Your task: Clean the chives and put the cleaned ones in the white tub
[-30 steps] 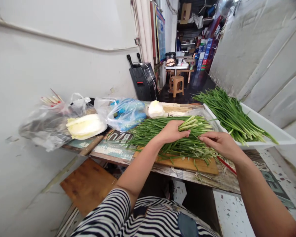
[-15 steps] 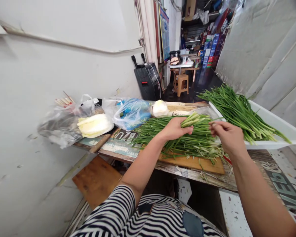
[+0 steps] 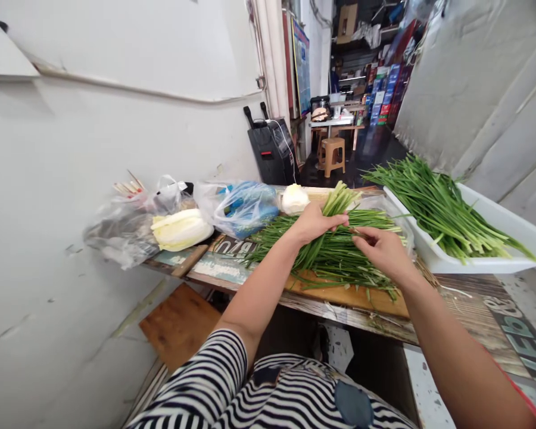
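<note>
My left hand (image 3: 316, 225) is closed around a bunch of garlic chives (image 3: 339, 199), pale stem ends pointing up and away, green leaves hanging down below the fist. To its right, my right hand (image 3: 383, 249) is pinched at thumb and fingers, just beside the bunch. Something thin and brownish shows at its fingertips, too small to make out. Beneath both hands a loose pile of garlic chives (image 3: 335, 262) covers most of a wooden cutting board (image 3: 361, 299). More chives (image 3: 455, 217) lie in a white plastic tray (image 3: 435, 257) on the right.
Along the wall are a Chinese cabbage (image 3: 183, 229), a blue item in a clear plastic bag (image 3: 245, 205), a white round vegetable (image 3: 295, 199) and a grey plastic bag (image 3: 120, 232). A black wheeled speaker (image 3: 272, 152) and a brown stool (image 3: 333, 156) stand behind the table.
My right hand has moved left, closer to my left hand. The bunch in my left hand has tipped from nearly level to more upright. The whole view has shifted slightly.
</note>
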`<state>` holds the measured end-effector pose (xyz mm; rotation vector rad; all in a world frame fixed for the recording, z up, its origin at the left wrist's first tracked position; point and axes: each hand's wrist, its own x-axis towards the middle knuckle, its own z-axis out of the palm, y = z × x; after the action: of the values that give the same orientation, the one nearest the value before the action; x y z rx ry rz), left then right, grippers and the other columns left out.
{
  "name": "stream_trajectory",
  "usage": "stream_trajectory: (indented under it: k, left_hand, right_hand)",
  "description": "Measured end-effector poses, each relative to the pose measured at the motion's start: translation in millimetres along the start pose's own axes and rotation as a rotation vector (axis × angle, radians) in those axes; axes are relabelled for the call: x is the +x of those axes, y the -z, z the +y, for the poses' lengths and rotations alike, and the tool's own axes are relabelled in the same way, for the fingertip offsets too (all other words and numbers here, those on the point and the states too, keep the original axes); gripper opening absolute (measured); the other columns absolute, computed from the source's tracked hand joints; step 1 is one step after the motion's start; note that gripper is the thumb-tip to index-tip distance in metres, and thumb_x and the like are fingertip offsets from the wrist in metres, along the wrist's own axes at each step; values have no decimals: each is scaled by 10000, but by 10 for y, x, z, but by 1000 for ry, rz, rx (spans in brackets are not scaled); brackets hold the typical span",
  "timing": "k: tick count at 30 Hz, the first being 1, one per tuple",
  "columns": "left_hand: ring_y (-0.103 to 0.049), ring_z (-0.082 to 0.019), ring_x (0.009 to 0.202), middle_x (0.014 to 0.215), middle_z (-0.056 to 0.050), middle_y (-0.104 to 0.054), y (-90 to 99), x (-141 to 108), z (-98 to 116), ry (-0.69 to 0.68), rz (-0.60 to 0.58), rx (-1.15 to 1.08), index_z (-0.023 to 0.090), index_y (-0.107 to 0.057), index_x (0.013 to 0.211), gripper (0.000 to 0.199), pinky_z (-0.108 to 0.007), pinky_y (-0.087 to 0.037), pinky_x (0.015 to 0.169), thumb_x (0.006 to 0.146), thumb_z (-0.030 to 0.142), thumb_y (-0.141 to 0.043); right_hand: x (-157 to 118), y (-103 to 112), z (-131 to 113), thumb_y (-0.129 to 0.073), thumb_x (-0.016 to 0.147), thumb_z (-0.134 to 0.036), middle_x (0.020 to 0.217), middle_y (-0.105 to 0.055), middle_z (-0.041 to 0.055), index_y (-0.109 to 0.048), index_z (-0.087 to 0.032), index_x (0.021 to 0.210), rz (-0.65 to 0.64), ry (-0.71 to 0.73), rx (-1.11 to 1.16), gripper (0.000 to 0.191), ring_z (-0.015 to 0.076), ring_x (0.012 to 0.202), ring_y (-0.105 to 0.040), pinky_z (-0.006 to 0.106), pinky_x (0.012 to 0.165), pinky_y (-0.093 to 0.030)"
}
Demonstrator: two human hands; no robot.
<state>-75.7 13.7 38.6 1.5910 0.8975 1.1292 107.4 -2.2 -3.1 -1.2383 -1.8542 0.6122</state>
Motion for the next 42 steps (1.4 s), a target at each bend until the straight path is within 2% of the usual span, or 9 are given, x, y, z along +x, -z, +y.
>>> stream_trajectory:
  k: [8,15,19,22,25,29,31,35,42]
  left_hand:
    - [-463,-63,524,646,26,-601,-61,47,-19,50,-28,119,99,-657,838,238,-222,-383,547,703,282,-727]
    - [-583,-120,676,723,-7,-673,-117,20,-60,27,-81,226,106,-695,821,151,-261,-470,701,710,207,-709]
    - [-629,-148,779,825,-33,-713,-63,1,1,-31,-93,253,114,-713,882,191,-293,-485,809,735,235,-715]
    - [-614,-133,721,773,-20,-697,45,-37,111,-73,-9,268,125,-706,884,172,-278,-488,754,762,246,-701]
    - [-524,-85,562,653,11,-632,168,-54,244,-106,76,239,131,-679,849,150,-231,-445,595,783,265,-697]
    - [-466,-50,510,609,26,-571,378,7,425,-222,226,162,133,-626,765,212,-197,-392,518,801,326,-704]
    - [-469,-43,511,615,26,-569,519,63,527,-267,249,125,136,-606,753,252,-190,-394,515,801,360,-713]
    - [-501,-37,533,670,22,-592,812,154,794,-315,327,85,151,-583,782,287,-182,-437,544,831,414,-687]
    - [-548,-60,564,668,28,-573,1146,182,1406,-447,578,172,204,-583,801,279,-205,-482,562,924,453,-554]
  right_hand:
    - [-27,-132,-111,-784,582,-565,497,-503,-43,-563,-174,565,-90,-317,656,449,63,410,-376,229,405,-258]
    - [-106,-223,-112,-818,564,-519,535,-539,-40,-622,-164,637,-68,-332,785,412,55,415,-408,208,392,-287]
    - [-179,-17,-90,-805,578,-544,548,-533,-33,-597,-174,628,-60,-360,777,427,61,423,-403,217,400,-287]
    - [-269,327,117,-746,643,-589,570,-533,-21,-603,-187,663,-29,-335,572,427,80,443,-402,239,421,-294]
    - [-412,598,387,-601,779,-616,528,-532,14,-644,-184,659,-42,-297,-90,450,135,477,-459,276,483,-330]
    - [-656,526,504,-440,915,-525,790,-676,167,-722,-124,952,183,-132,-896,492,274,735,-621,351,614,-427]
    - [-752,339,465,-446,928,-492,1133,-659,217,-649,-131,1211,204,105,-967,502,324,998,-610,410,786,-460]
    - [-768,-46,494,-526,877,-567,1527,-414,89,-513,-302,1393,23,497,-851,580,346,1364,-371,516,1077,-302]
    - [-373,-341,849,-427,957,-400,1541,-396,86,-494,-317,1418,39,501,-811,473,350,1396,-334,545,1076,-284]
